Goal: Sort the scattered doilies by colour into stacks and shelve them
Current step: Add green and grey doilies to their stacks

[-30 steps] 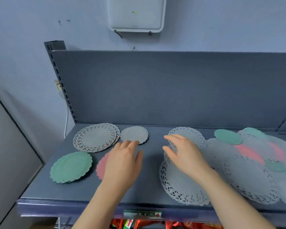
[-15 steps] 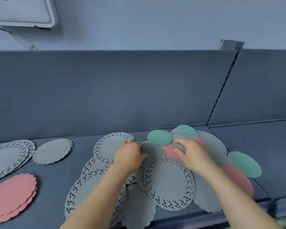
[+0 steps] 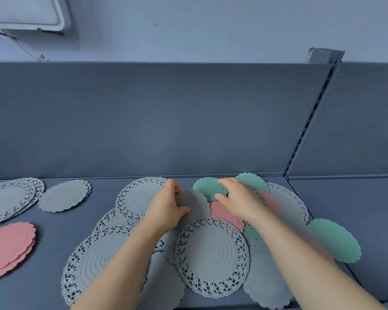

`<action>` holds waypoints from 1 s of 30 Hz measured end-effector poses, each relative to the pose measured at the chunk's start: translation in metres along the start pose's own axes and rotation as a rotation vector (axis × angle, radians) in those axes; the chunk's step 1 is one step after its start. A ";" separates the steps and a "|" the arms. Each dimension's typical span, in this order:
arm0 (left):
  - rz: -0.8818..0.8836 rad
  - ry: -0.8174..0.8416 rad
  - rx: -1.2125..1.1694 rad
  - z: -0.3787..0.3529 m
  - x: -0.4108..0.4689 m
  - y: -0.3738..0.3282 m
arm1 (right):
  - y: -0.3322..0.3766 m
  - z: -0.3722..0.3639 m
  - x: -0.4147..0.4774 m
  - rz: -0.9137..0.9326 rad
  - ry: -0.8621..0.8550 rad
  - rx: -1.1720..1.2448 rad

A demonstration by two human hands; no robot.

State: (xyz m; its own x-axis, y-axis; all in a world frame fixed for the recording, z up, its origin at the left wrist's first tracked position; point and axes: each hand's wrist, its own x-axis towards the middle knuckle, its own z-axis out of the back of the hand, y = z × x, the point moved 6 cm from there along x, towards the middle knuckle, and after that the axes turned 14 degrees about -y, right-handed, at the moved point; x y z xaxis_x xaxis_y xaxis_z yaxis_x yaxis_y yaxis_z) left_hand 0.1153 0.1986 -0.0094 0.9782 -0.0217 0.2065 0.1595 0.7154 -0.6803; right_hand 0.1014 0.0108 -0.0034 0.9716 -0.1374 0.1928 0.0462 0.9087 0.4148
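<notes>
A heap of overlapping doilies covers the middle of the grey shelf [image 3: 103, 204]. My left hand [image 3: 166, 209] pinches the edge of a small plain grey doily [image 3: 195, 203], thumb on top of it. My right hand [image 3: 238, 200] hovers with relaxed fingers over a green doily [image 3: 205, 186] and a pink doily [image 3: 224, 212]; it is blurred. A large lacy grey doily [image 3: 212, 253] lies in front of both hands. At the left lie a lacy grey stack [image 3: 7, 200], a plain grey stack [image 3: 64, 195] and a pink stack [image 3: 8, 245].
Two more green doilies [image 3: 334, 240] [image 3: 252, 181] lie at the right and back of the heap. A slotted upright [image 3: 307, 121] splits the back panel [image 3: 157, 117]; the shelf's front edge runs under my forearms. A white box [image 3: 27, 12] hangs on the wall.
My view swung right from the sorted stacks to the heap. Both hands moved onto the heap; the left hand has taken hold of the small grey doily, the right has shifted left over the green one.
</notes>
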 end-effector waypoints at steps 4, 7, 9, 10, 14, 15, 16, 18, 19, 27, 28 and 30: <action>0.020 -0.157 -0.060 0.015 -0.002 0.001 | -0.003 -0.018 0.021 -0.018 0.124 -0.085; 0.040 -0.246 -0.100 0.025 -0.006 0.002 | 0.000 -0.017 0.031 -0.068 0.088 0.003; 0.035 -0.300 -0.113 0.033 -0.008 0.003 | 0.006 -0.012 0.033 -0.083 0.035 0.112; 0.022 -0.333 -0.110 0.039 -0.009 0.004 | 0.011 -0.008 0.033 -0.070 0.003 0.150; -0.006 -0.484 -0.134 0.072 -0.020 0.010 | 0.047 0.011 0.032 0.076 -0.120 0.208; -0.002 -0.512 -0.141 0.081 -0.024 0.015 | 0.059 0.014 0.030 0.116 -0.129 0.230; 0.003 -0.538 -0.143 0.091 -0.028 0.020 | 0.073 0.016 0.028 0.154 -0.135 0.256; 0.012 -0.591 -0.137 0.111 -0.038 0.035 | 0.101 0.018 0.024 0.222 -0.144 0.317; 0.018 -0.621 -0.132 0.122 -0.043 0.043 | 0.115 0.018 0.022 0.253 -0.145 0.341; 0.255 -0.823 -0.172 0.230 -0.080 0.141 | 0.249 -0.020 -0.007 0.376 -0.035 0.508; 0.291 -0.835 -0.188 0.244 -0.085 0.155 | 0.266 -0.028 -0.011 0.379 -0.015 0.524; 0.326 -0.848 -0.188 0.272 -0.091 0.180 | 0.299 -0.044 -0.018 0.374 0.030 0.555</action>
State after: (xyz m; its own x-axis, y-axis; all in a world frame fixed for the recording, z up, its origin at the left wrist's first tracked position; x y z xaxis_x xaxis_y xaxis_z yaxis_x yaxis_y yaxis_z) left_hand 0.0184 0.5197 0.0406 0.5660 0.7318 0.3797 -0.0153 0.4698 -0.8826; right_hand 0.1082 0.3022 0.0777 0.9055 0.1658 0.3907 -0.4132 0.5547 0.7222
